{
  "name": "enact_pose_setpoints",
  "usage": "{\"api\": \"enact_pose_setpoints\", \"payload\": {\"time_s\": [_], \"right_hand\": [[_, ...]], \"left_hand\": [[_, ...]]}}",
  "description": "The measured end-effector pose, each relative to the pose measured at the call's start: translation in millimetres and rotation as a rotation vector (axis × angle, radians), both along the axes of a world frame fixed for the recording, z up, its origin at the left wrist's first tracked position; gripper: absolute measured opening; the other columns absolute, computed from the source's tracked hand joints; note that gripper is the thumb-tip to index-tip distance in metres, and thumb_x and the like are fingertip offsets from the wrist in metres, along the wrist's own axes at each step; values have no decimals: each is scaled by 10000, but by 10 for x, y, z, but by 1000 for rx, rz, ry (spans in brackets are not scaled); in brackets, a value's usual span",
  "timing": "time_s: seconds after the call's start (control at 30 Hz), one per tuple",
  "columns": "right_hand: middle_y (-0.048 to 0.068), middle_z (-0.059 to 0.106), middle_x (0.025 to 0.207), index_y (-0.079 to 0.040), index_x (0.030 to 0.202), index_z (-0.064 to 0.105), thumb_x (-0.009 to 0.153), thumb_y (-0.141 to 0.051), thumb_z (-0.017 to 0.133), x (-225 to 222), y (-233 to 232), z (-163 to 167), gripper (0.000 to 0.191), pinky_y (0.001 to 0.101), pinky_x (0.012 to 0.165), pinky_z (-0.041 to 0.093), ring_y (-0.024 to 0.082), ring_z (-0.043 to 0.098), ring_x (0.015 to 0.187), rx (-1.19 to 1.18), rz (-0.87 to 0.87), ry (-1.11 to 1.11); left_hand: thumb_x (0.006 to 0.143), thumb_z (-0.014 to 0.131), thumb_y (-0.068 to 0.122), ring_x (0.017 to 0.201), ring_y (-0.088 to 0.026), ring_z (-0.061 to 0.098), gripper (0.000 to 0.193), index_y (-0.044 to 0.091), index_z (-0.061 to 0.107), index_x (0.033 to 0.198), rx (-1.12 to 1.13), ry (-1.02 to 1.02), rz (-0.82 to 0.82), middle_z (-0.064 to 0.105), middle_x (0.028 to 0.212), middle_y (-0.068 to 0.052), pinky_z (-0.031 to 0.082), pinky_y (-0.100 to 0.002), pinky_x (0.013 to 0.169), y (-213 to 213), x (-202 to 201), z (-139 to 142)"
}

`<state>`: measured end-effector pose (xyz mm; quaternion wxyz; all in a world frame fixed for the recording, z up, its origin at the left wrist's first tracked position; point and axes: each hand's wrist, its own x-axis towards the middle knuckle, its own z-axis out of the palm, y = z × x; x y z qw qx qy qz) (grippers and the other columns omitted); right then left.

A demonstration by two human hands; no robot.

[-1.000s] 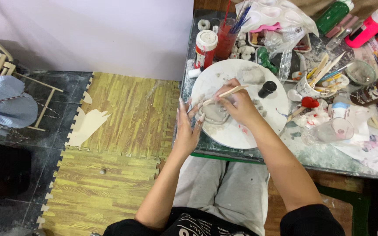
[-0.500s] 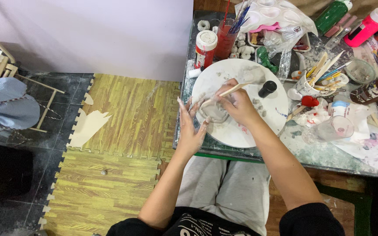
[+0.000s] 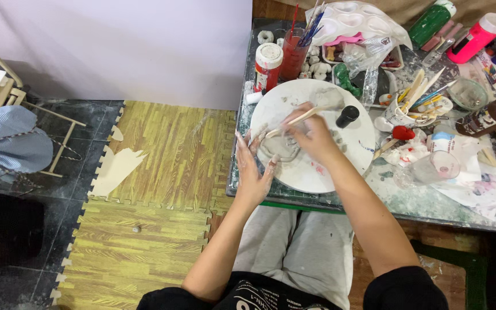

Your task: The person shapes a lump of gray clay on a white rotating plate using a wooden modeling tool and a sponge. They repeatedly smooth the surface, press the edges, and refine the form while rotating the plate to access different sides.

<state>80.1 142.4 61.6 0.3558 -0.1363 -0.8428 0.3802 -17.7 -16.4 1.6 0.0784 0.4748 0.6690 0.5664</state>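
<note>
Right now your right hand [image 3: 311, 135] is curled around a thin pale wooden modelling stick [image 3: 294, 121], pinched between thumb and fingertips so that the stick slants up to the right, its lower tip down at the small grey clay piece [image 3: 279, 148]. That clay piece sits on the round white work board [image 3: 340, 158], toward the board's left half, and the board lies on the cluttered, paint-stained tabletop [image 3: 431, 201] in front of you.

Your left hand [image 3: 252, 169] is loosely spread, not fisted: fingers extended and slightly fanned, palm facing the clay, with the fingertips resting against the left edge of the clay piece and the board. It steadies rather than grips; nothing is enclosed in it. Clay smears show on both hands.

Just beyond your right hand, a short black cylinder [image 3: 347, 116] stands on the board. Behind the board's left rim stand a red bottle with a white cap [image 3: 267, 67] and a red cup of brushes [image 3: 295, 54]. To the right a white cup of wooden tools [image 3: 400, 109] sits near the board's edge. Your grey-trousered knees [image 3: 294, 247] are below the table edge, over yellow wood-patterned floor mats [image 3: 167, 161].
</note>
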Motion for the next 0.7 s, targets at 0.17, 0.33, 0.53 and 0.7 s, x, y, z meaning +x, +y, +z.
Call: {"api": "enact_pose_setpoints", "payload": {"time_s": [0.17,0.33,0.53,0.7], "right_hand": [[78,662,1010,-39,1007,721,922,-74,759,-16,-2,27,99,366,916,494,261,626,1026,125,-60,-55],[98,650,981,-38,998,718,928,-83,742,-12,-49,24,87,369,909,492,262,624,1002,65,-13,-47],[57,638,919,-32,1035,608,999,-90,690,-3,-21,-10,107,295,748,496,133,616,822,-241,-51,18],[15,617,931,-32,1079,543,1021,-71,693,-18,-46,-6,165,249,745,493,64,594,834,-254,-14,106]], "left_hand": [[968,674,247,1547,-411,255,1060,-84,-104,1608,2,-45,-15,354,1633,-284,131,-510,1275,-3,4,-7],[994,669,260,1565,-406,231,1035,-84,-97,1598,29,-17,-31,472,1594,-256,75,-530,1270,14,9,-6],[953,658,243,1533,-357,372,940,-36,46,1609,-32,41,-8,512,1525,-236,-37,-575,1281,39,-128,82],[990,596,229,1556,-371,368,837,-18,96,1614,-17,81,-112,583,1500,-193,-40,-578,1314,130,-248,146]]}}
